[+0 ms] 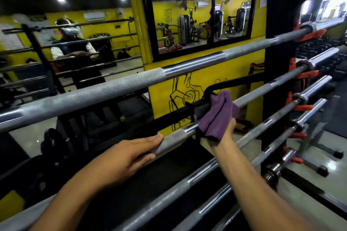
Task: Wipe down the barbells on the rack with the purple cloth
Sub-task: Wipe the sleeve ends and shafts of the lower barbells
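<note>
- Barbells, at least five: knurled steel, racked in stepped rows on black rack.
- Purple cloth, one: folded, draped over second barbell, clutched by right hand.
- Left hand: fingers curled round same bar.

I see the black rack carrying several steel barbells stacked on its orange pegs.
</note>
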Available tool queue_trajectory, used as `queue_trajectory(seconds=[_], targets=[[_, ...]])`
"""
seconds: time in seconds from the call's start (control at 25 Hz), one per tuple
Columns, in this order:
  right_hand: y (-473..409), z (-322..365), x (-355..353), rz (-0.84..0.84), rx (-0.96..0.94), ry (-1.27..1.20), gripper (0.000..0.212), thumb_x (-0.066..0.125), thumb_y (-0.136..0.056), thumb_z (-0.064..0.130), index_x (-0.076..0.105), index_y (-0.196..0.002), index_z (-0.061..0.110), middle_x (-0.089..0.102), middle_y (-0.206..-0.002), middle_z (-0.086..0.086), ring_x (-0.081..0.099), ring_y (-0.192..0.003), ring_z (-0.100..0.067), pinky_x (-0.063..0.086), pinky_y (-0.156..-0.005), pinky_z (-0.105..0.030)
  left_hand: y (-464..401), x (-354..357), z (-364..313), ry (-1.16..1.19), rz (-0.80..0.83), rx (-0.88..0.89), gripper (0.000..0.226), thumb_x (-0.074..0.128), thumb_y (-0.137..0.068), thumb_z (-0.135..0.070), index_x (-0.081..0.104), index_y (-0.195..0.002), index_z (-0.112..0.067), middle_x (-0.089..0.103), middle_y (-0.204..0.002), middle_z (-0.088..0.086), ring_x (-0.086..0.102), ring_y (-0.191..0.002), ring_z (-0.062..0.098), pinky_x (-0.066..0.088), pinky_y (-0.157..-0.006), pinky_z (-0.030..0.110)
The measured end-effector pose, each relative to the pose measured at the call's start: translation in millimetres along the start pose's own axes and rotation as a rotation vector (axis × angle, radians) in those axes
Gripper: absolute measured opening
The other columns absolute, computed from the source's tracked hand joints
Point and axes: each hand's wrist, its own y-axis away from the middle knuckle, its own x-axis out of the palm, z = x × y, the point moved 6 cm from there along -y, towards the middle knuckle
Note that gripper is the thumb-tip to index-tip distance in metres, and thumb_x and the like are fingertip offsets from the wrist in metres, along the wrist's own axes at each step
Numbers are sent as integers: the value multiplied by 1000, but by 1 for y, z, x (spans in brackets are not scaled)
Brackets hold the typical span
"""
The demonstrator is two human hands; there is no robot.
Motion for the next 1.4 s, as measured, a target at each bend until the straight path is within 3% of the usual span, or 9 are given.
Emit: queue_trajectory(seconds=[0.12, 0.24, 0.52, 0.68, 0.84, 1.0, 1.12, 1.24, 1.4], targets=[[58, -50, -1, 37, 3, 124, 23, 47, -103, 42, 54, -106, 20, 58, -75, 0, 62, -61, -13, 49, -53, -19, -3, -5, -4, 40, -50, -9, 53, 59, -96, -47, 50, -145, -28, 47, -146, -24, 41, -134, -11, 33, -113, 16], [73, -60, 1, 102, -19, 195, 53, 63, -83, 61, 56, -121, 25, 63, -91, -1, 63, -80, -17, 52, -74, -28, -2, -7, -2, 46, -76, -17, 55, 58, -94, -51, 54, -142, -26, 51, -143, -21, 43, -132, -11, 33, -112, 14], [22, 16, 9, -8, -40, 20, 35, 24, -111, 34, 43, -85, 21, 55, -48, 7, 56, -52, -8, 42, -47, -16, 0, -4, 2, 17, -71, -44, 58, 51, -92, -60, 51, -143, -34, 49, -143, -26, 43, -132, -12, 38, -112, 20], [98, -53, 8, 84, 108, 105, 40, 26, -110, 35, 45, -78, 20, 53, -50, 3, 51, -38, -1, 40, -40, -12, -3, -6, -1, 49, -76, -49, 55, 59, -90, -49, 56, -141, -29, 53, -141, -22, 44, -130, -12, 36, -110, 14], [92, -63, 0, 81, 98, 202, 38, 28, -109, 38, 49, -83, 22, 53, -63, -1, 54, -59, -11, 42, -46, -12, -1, -6, 0, 19, -105, -48, 53, 62, -91, -51, 57, -139, -29, 53, -138, -25, 45, -128, -15, 36, -109, 12], [10, -9, -30, 13, -9, 342, 35, 32, -101, 62, 54, -99, 35, 63, -92, 10, 62, -87, -13, 54, -75, -30, 0, -7, -1, -2, -129, -44, 54, 61, -89, -50, 57, -139, -31, 51, -137, -27, 43, -128, -17, 36, -109, 12], [10, -5, -19, 24, -12, 262, 37, 27, -109, 44, 46, -85, 22, 57, -57, 7, 52, -63, -9, 47, -51, -17, -1, -6, 2, -4, -124, -42, 53, 62, -92, -53, 58, -139, -30, 52, -137, -26, 44, -127, -16, 37, -110, 14], [69, -21, -5, 187, -35, 488, 31, 36, -109, 35, 49, -85, 19, 56, -50, 13, 56, -47, -1, 44, -45, -14, -1, -7, 3, 1, -121, -46, 56, 61, -88, -59, 58, -138, -32, 54, -137, -26, 46, -127, -14, 40, -109, 17], [117, -8, -21, 406, -282, 951, 29, 53, -98, 47, 64, -106, 21, 71, -79, 15, 68, -75, 2, 49, -64, -10, 5, -7, -5, -96, -142, -98, 50, 57, -93, -56, 56, -139, -37, 54, -138, -27, 49, -126, -11, 48, -104, 25]])
